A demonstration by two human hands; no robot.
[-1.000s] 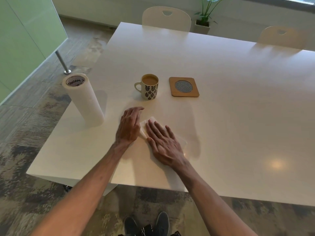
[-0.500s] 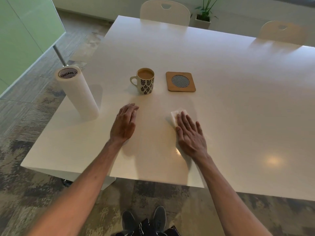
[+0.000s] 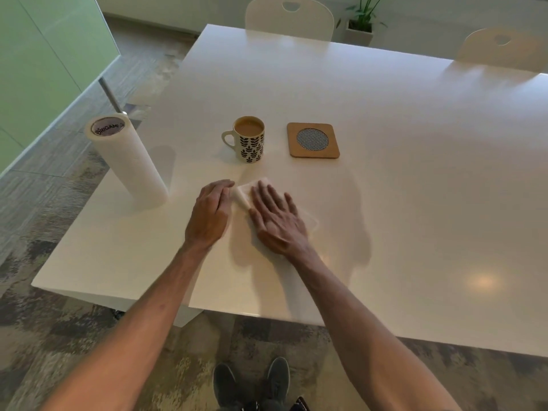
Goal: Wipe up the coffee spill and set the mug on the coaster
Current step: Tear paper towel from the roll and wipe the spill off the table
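A white mug with black leaf prints (image 3: 248, 140), full of milky coffee, stands on the white table (image 3: 415, 173), handle to the left. To its right lies a square cork coaster with a mesh centre (image 3: 312, 140), nothing on it. In front of the mug my right hand (image 3: 277, 219) lies flat with straight fingers on a folded white paper towel (image 3: 244, 192), which shows past the fingertips. My left hand (image 3: 209, 213) rests flat on the table beside it, its fingertips next to the towel's left edge. No brown spill is visible on the table.
An upright roll of paper towels (image 3: 126, 158) stands near the table's left edge. Two white chairs (image 3: 289, 17) are at the far side, with a potted plant (image 3: 360, 22) behind. The near table edge runs just below my forearms.
My right hand has slid the paper towel leftward, from a spot in front of the coaster back to beside my left hand. The left hand has stayed put.
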